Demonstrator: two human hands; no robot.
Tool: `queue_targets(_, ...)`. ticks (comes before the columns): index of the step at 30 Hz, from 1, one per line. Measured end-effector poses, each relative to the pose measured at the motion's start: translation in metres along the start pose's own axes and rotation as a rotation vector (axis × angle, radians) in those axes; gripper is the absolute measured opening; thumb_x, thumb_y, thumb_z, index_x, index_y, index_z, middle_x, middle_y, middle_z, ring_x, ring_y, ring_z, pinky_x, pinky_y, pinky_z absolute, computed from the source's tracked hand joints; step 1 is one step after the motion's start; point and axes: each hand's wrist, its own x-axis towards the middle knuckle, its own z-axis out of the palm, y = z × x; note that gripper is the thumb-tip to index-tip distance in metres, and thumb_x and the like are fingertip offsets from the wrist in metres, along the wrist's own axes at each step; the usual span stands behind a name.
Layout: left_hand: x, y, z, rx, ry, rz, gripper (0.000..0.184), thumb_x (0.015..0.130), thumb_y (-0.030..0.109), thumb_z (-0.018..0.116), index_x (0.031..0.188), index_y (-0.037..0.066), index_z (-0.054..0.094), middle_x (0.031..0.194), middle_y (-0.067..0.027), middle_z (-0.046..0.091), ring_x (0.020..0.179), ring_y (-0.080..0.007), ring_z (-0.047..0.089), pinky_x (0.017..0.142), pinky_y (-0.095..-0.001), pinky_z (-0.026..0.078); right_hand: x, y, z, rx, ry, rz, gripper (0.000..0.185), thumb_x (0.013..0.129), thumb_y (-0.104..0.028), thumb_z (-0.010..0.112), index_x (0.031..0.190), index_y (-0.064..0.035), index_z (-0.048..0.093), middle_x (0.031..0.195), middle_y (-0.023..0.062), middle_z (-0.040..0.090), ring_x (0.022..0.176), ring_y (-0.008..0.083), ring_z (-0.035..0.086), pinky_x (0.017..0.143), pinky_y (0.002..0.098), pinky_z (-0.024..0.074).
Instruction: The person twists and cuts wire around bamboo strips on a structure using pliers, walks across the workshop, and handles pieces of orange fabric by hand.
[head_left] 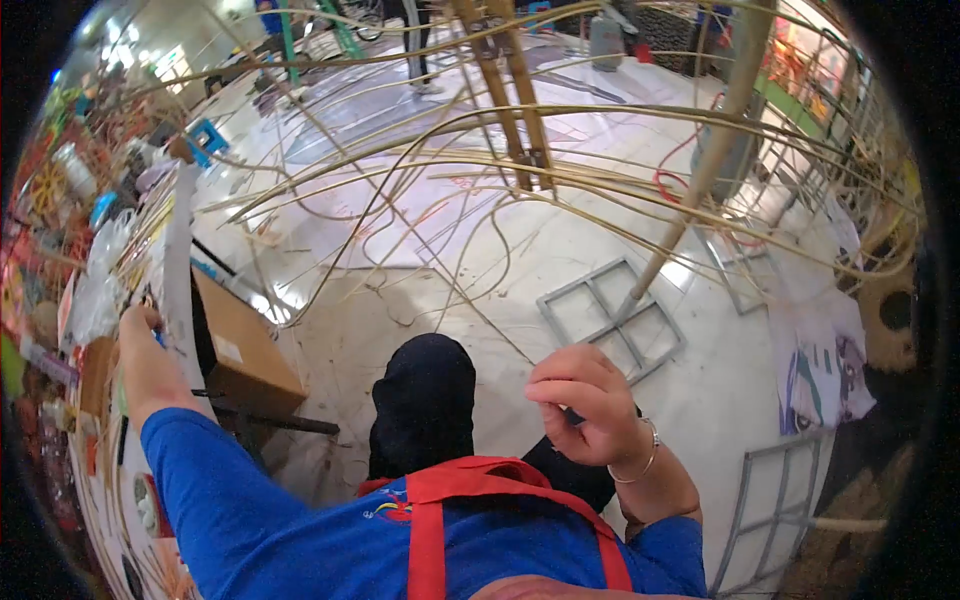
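Note:
My left hand [140,318] reaches out to the crowded workbench [178,250] on the left. Its fingers are curled at small items there, and whatever they grip is too small to make out. In front of my body, my right hand [590,400] is raised above my lap, with a bracelet [650,452] at the wrist. Its fingers bend toward the thumb around a small gap, and nothing shows in them. Ahead hangs a frame of long, thin bent strips [400,165], apart from both hands. Several strips cross and curve at its lower edge.
A cardboard box [245,350] stands beside the bench. Grey metal grid frames [610,312] lie on the floor, one under a slanting pole [700,180]. Another grid [770,505] is at lower right. A grey gas cylinder [606,42] and a standing person [415,45] are farther back.

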Motion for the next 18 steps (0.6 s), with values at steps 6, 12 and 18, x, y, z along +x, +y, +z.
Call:
queue_targets(6,-0.012,0.002,-0.003,-0.094,0.045,0.006,0.021,0.075,0.028,0.056,0.086,0.010,0.054,0.092,-0.0095,0.053,0.087,-0.0224,0.050,0.077,-0.0350,0.040,-0.030,-0.002,0.005,-0.056,-0.018,0.053,0.019,0.069,-0.002,0.057,0.087,-0.0063,0.058,0.085,0.0077,0.057,0.079,0.0239,0.055,0.075,0.0331,0.0437)
queue_targets(12,-0.008,-0.008,-0.026,-0.297,0.146,-0.014,0.021,0.078,0.030,0.053,0.082,0.010,0.050,0.085,-0.0083,0.050,0.081,-0.0210,0.049,0.072,-0.0333,0.039,-0.040,0.000,0.005,-0.054,-0.002,0.069,0.020,0.068,-0.003,0.057,0.088,-0.0057,0.058,0.086,0.0081,0.057,0.080,0.0245,0.055,0.075,0.0335,0.0441)
queue_targets(18,-0.006,-0.018,-0.084,-0.584,0.529,-0.041,0.022,0.080,0.031,0.050,0.078,0.009,0.046,0.079,-0.0071,0.048,0.075,-0.0196,0.047,0.067,-0.0316,0.038,-0.044,0.015,0.012,0.020,0.036,0.115,0.019,0.069,-0.001,0.056,0.087,-0.0047,0.058,0.085,0.0093,0.058,0.079,0.0256,0.056,0.074,0.0341,0.0447)
